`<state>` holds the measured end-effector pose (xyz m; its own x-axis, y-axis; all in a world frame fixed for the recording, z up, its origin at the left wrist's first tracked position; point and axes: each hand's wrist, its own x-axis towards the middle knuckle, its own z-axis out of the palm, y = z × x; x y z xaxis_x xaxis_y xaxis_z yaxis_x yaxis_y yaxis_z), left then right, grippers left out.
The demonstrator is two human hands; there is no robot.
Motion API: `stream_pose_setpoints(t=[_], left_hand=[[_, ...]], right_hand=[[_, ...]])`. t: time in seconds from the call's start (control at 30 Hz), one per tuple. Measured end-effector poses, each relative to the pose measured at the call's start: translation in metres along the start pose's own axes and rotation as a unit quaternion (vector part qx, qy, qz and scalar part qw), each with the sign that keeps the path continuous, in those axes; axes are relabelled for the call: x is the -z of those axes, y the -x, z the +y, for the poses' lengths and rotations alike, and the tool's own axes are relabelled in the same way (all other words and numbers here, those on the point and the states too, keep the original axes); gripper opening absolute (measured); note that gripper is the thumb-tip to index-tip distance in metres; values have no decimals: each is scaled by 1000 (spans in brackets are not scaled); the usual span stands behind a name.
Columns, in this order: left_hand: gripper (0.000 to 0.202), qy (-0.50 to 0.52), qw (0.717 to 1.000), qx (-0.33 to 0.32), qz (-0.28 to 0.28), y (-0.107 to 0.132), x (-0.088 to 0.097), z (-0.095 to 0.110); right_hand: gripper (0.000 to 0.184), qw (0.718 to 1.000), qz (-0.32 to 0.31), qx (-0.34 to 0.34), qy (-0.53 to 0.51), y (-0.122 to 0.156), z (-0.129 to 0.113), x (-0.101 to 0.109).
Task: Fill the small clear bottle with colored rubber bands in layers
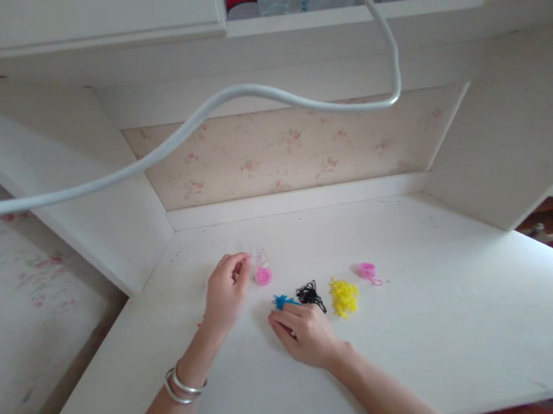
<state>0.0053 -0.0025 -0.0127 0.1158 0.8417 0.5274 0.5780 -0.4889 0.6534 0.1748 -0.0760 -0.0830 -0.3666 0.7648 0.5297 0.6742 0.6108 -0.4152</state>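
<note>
Presently, the black pile of small bands [309, 290] is a good landmark on the white surface [422, 323], and some risks lie close to it. The blue pile [284, 301] lies just to the left of the black pile, so, in my judgement, a careless sweep of the right hand [302, 333] could mix these two colours. The yellow pile [345, 296] is just to the right of the black pile, and a wide movement of the same wrist could perhaps scatter it. The small clear container [258, 256], with a pink round part [263, 276] at its near end, is beyond the black pile and to its left; it looks light, so a bump from the left hand [227, 290] might tip or roll it. To the right of the black pile, past the yellow one, lies a pink ring with a loop [368, 271]. As for the pose, the left hand is beside the container, left of the black pile, with thumb and fingers brought narrowly together. The right hand is palm down at the near side of the black pile, fingers bent beside the blue bands. Whether either hand holds something, I cannot tell.
</note>
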Motion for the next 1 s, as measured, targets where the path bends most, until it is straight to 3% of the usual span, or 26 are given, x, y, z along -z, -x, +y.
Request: stream_pose_setpoints(t=[0.2,0.43,0.6,0.7,0.83,0.93,1.0], left_hand=[[25,50,996,36,-66,35,-9,-7],[27,41,993,34,-106,42,-14,-16],[26,15,992,28,-125,46,-17,-20],[26,3,992,21,-128,47,-18,-23],[26,-3,991,19,-132,47,-18,-24],[28,-9,990,16,-136,47,-17,-22],[28,-14,989,16,-145,47,-16,-21]], right_hand=[[18,996,-24,76,31,6,-11,-11],[32,994,11,109,27,8,-12,-11],[36,995,-6,91,32,5,-15,-6],[38,999,0,36,25,7,-13,2],[36,996,32,-87,-11,19,-1,20],[26,979,56,-194,-19,37,16,35],[30,962,70,-263,16,50,32,45]])
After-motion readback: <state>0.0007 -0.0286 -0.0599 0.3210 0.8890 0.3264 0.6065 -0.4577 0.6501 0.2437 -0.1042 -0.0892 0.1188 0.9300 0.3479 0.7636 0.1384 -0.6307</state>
